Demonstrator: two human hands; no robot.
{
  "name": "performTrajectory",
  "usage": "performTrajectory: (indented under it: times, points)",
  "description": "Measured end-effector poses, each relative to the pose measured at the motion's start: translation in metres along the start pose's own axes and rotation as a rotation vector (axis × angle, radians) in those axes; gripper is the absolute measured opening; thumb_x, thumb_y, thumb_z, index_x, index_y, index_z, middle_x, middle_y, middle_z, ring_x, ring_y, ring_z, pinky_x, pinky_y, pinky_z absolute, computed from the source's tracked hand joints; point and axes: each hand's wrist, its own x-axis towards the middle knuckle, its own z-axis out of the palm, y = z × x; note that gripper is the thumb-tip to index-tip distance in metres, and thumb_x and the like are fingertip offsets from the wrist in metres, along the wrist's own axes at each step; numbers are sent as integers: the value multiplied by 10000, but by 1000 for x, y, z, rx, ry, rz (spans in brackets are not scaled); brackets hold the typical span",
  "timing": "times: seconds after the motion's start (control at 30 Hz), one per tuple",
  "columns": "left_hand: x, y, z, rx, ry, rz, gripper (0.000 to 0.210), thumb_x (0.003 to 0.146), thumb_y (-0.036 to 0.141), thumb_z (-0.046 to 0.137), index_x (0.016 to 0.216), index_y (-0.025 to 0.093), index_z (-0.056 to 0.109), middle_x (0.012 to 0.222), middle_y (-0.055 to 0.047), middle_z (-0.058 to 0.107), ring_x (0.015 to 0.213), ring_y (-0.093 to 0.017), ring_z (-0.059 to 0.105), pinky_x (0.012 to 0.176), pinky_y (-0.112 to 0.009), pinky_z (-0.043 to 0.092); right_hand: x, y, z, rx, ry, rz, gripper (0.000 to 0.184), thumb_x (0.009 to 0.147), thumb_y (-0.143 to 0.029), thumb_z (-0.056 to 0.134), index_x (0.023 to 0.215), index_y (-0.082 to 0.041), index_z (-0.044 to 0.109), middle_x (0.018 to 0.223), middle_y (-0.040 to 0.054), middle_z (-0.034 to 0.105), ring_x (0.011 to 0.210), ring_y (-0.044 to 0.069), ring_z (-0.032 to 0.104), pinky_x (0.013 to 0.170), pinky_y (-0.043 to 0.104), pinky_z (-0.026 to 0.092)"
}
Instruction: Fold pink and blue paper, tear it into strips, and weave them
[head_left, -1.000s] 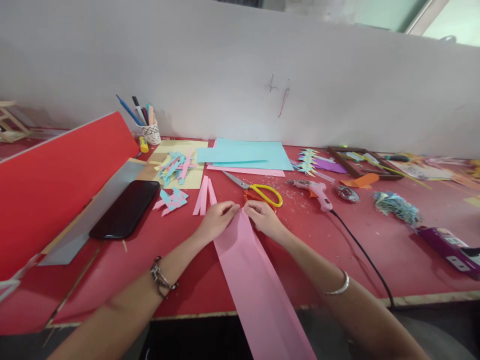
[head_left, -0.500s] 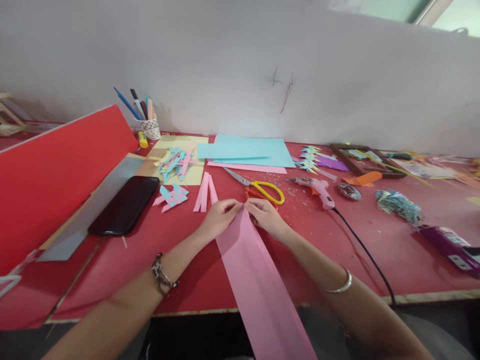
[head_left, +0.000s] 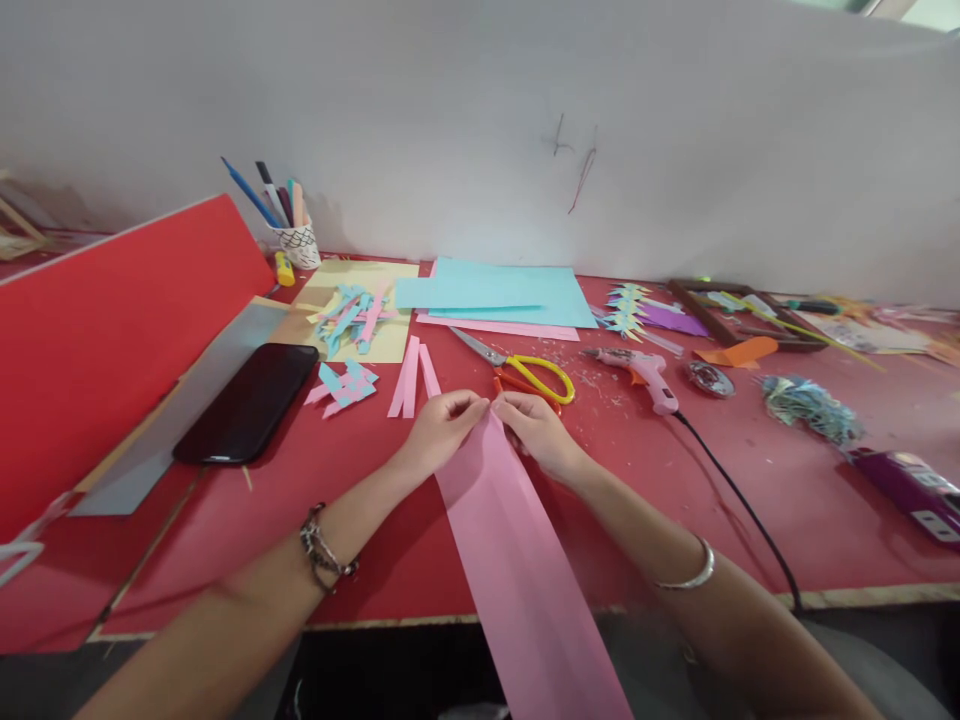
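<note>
The left hand (head_left: 446, 430) and the right hand (head_left: 541, 432) are each closed in a pinch, thumb against forefinger, on the far end of a long pink paper sheet (head_left: 525, 570). The fingertips of the two hands stand just beside each other; the small part of the sheet between them is too fine to read. From this grip the sheet widens toward the wearer, crosses the near edge of the red tabletop (head_left: 390, 570) and leaves the view at the bottom. Compared with the two preceding views, the grip and the lie of the sheet are nearly unchanged; the surroundings sit slightly higher and farther right, consistent with a small head movement. The work therefore appears to remain at the pinched end, with no visible advance along the sheet. The yellow- and orange-handled scissors (head_left: 536, 372) lie just beyond the fingertips, blades spread slightly or closed, which cannot be determined. Narrow pink paper strips (head_left: 409, 378) lie beside the left hand, one partly hidden by it. The pink hot glue gun (head_left: 643, 372) lies to the right of the scissors. Neither hand holds a tool.
</note>
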Motion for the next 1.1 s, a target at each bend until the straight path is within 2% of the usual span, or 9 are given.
performTrajectory:
  times: [0.37,0.57,0.7,0.83,0.93,1.1]
  points:
    - [0,-3,-1,19,47,-2,290,737,386,410,527,188,379,461,74,316,439,-76,318,437,-207,251,0,2,2,-5,99,-21,255,685,-301,428,474,-188,339,348,-104,306,313,18,233,332,176,145]
    - [1,2,-8,100,-60,9,314,728,400,438,511,177,403,479,72,324,461,-72,306,454,-210,240,-1,-1,-2,-32,141,-10,251,695,-326,411,499,-185,340,399,-95,314,363,29,249,373,186,179]
    - [1,2,-11,157,-99,23,330,735,395,425,493,180,357,489,72,294,472,-73,291,461,-215,228,-1,-5,-6,-145,47,-57,260,712,-354,383,521,-182,344,484,-68,332,452,49,311,442,197,245]
    - [0,1,-12,201,-104,47,329,747,377,400,496,183,312,494,71,267,482,-76,280,462,-218,207,-2,-5,-10,-343,-74,-79,317,737,-425,395,546,-181,330,528,-61,275,493,58,274,460,214,214]
    - [-1,1,-11,224,-107,61,344,741,376,411,487,185,279,485,73,246,476,-74,258,453,-221,183,-4,-2,-11,-450,-105,-127,335,764,-441,372,560,-182,320,537,-58,248,495,60,246,461,226,182]
    - [-2,2,-10,246,-105,85,324,749,365,397,493,182,319,479,73,268,472,-75,259,450,-220,189,-5,1,-8,-524,-124,-203,288,742,-373,411,556,-183,301,546,-55,248,500,57,242,466,227,176]
